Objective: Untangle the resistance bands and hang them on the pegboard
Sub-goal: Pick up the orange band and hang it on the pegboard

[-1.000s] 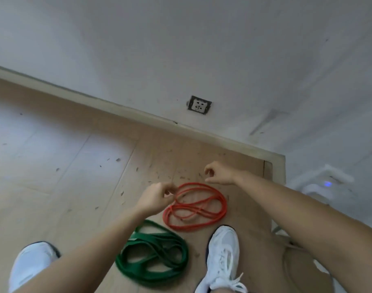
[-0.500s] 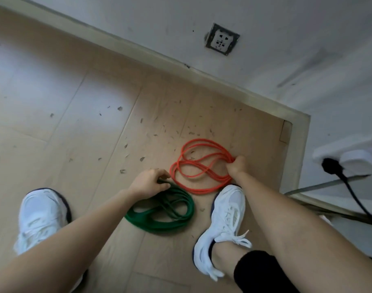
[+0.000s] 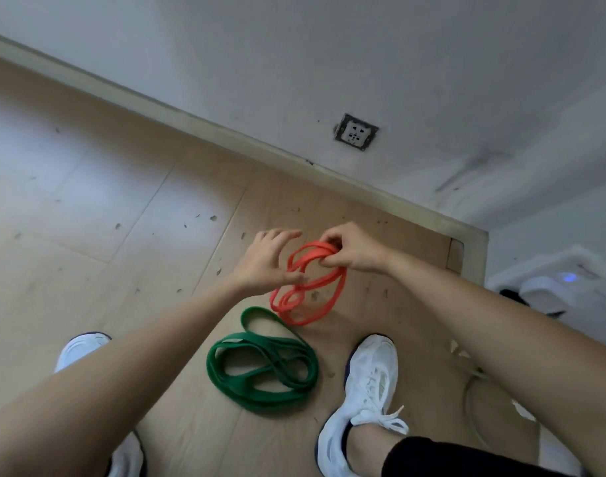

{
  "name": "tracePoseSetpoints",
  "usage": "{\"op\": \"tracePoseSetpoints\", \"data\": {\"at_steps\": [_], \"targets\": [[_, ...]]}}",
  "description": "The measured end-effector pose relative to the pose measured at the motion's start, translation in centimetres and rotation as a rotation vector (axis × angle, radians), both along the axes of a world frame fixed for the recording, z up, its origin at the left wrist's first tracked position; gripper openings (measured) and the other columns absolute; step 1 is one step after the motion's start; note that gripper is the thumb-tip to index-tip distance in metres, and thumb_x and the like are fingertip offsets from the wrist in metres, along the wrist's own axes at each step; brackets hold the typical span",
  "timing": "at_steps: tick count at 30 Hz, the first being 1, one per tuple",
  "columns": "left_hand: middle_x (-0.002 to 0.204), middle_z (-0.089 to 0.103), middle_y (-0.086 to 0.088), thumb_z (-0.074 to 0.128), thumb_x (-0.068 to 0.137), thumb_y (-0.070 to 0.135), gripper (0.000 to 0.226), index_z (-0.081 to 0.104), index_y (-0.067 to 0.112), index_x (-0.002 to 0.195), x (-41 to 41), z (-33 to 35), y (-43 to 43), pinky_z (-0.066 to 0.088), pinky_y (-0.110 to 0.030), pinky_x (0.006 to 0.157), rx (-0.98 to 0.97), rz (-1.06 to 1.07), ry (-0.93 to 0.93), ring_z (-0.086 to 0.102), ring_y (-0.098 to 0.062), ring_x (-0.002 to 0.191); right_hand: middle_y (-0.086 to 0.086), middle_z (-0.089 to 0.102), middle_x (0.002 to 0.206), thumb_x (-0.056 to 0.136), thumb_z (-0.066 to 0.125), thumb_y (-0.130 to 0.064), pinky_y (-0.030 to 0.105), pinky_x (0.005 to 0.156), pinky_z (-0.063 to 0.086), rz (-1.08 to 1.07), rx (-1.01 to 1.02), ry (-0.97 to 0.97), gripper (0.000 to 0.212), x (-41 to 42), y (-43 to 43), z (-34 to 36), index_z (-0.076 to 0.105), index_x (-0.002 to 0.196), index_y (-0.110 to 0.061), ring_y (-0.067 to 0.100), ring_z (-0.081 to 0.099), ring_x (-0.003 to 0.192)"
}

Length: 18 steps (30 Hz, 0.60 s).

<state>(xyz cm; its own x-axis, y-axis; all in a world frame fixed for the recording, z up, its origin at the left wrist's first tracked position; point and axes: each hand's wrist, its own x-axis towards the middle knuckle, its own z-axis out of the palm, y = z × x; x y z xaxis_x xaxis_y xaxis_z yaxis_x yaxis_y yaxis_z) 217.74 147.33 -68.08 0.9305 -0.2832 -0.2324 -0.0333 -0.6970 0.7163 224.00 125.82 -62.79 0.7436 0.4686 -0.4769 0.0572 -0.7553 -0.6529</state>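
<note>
Green band (image 3: 260,406): a wide, flat rubber strap with a matte face. It lies coiled in overlapping loops on the wood floor (image 3: 88,253), between two white shoes (image 3: 367,390). Neither hand is on it, so its turn probably comes later.
Orange band (image 3: 341,290): narrower, smooth rubber, twisted into several crossing loops. Its top is raised and its lowest loop is down near the floor, just beyond the green band. This looks like an early stage of the untangling — the loops are not yet parted, and no pegboard is in view.
Right hand (image 3: 353,251): its fingers curl tight round a bunch of strands at the top of the orange band.
Left hand (image 3: 263,259): its fingers are spread wide and grip nothing, and the thumb is close beside a middle strand. The next move is likely to pinch that one strand and draw it clear. Rubber clings to itself — a slow pull should suit it better than a tug.
</note>
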Motion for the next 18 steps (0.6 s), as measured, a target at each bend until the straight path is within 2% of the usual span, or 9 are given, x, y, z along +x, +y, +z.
{"op": "tracePoseSetpoints", "data": {"at_steps": [2, 4, 6, 9, 12, 14, 16, 18], "targets": [[0.132, 0.062, 0.007, 0.081, 0.074, 0.049, 0.067, 0.059, 0.030, 0.134, 0.4, 1.6, 0.4, 0.045, -0.044, 0.106, -0.026, -0.064, 0.047, 0.050, -0.017, 0.125, -0.003, 0.069, 0.075, 0.074, 0.081, -0.005, 0.018, 0.063, 0.047, 0.061, 0.004, -0.030, 0.018, -0.3, 1.2, 2.3, 0.075, 0.091, -0.009, 0.005, 0.060, 0.065], [0.117, 0.066, 0.008, 0.077, 0.070, 0.052, 0.054, 0.064, 0.029, 0.117, 0.6, 3.6, 0.9, 0.050, -0.045, 0.099, -0.082, -0.057, 0.043, 0.058, -0.015, 0.113, -0.002, 0.070, 0.075, 0.073, 0.081, -0.006, 0.018, 0.061, 0.046, 0.108, 0.000, -0.072, 0.019, -0.8, 2.1, 4.5, 0.075, 0.091, -0.009, 0.006, 0.059, 0.064], [0.110, 0.065, 0.007, 0.078, 0.070, 0.048, 0.049, 0.062, 0.026, 0.110, 0.8, 5.8, 1.2, 0.051, -0.045, 0.094, -0.119, -0.048, -0.001, 0.059, -0.016, 0.106, 0.001, 0.071, 0.075, 0.072, 0.081, -0.007, 0.021, 0.061, 0.047, 0.134, 0.002, -0.106, 0.019, -1.1, 2.7, 6.6, 0.076, 0.090, -0.010, 0.006, 0.059, 0.063], [0.085, 0.067, -0.001, 0.083, 0.078, 0.036, 0.032, 0.065, 0.014, 0.093, 1.2, 9.7, 1.5, 0.053, -0.045, 0.075, -0.133, -0.119, -0.003, 0.063, -0.019, 0.079, 0.004, 0.073, 0.076, 0.072, 0.081, -0.009, 0.028, 0.061, 0.050, 0.156, -0.004, -0.123, 0.018, -1.3, 2.8, 9.8, 0.075, 0.088, -0.012, 0.007, 0.060, 0.063], [0.071, 0.060, -0.003, 0.081, 0.081, 0.033, 0.033, 0.061, 0.007, 0.084, 1.5, 13.7, 1.7, 0.048, -0.044, 0.063, -0.148, -0.138, -0.001, 0.054, -0.018, 0.061, 0.003, 0.071, 0.076, 0.073, 0.082, -0.007, 0.027, 0.062, 0.050, 0.121, 0.009, -0.125, 0.018, -1.2, 2.2, 12.4, 0.073, 0.088, -0.010, 0.008, 0.061, 0.064], [0.068, 0.056, -0.001, 0.080, 0.083, 0.023, 0.031, 0.056, 0.003, 0.082, 1.7, 16.5, 1.7, 0.042, -0.039, 0.061, -0.237, -0.121, -0.018, 0.049, -0.014, 0.060, -0.001, 0.065, 0.075, 0.074, 0.081, -0.005, 0.024, 0.064, 0.047, 0.090, 0.015, -0.128, 0.019, -1.3, 1.8, 13.5, 0.069, 0.088, -0.009, 0.007, 0.058, 0.065], [0.074, 0.067, -0.008, 0.078, 0.086, 0.015, 0.021, 0.060, 0.003, 0.086, 1.7, 19.6, 1.7, 0.050, -0.038, 0.065, -0.320, -0.125, -0.013, 0.062, -0.018, 0.066, 0.001, 0.065, 0.079, 0.076, 0.079, -0.001, 0.027, 0.071, 0.049, 0.076, 0.032, -0.115, 0.019, -1.6, 1.5, 14.3, 0.067, 0.088, -0.009, 0.009, 0.059, 0.070], [0.078, 0.068, -0.011, 0.074, 0.090, 0.009, 0.014, 0.063, 0.001, 0.093, 1.9, 22.7, 1.8, 0.055, -0.031, 0.068, -0.378, -0.105, -0.017, 0.067, -0.019, 0.070, 0.009, 0.069, 0.085, 0.080, 0.076, 0.003, 0.031, 0.081, 0.053, 0.038, 0.076, -0.082, 0.016, -1.8, 1.1, 15.2, 0.068, 0.089, -0.007, 0.014, 0.064, 0.079]]}}
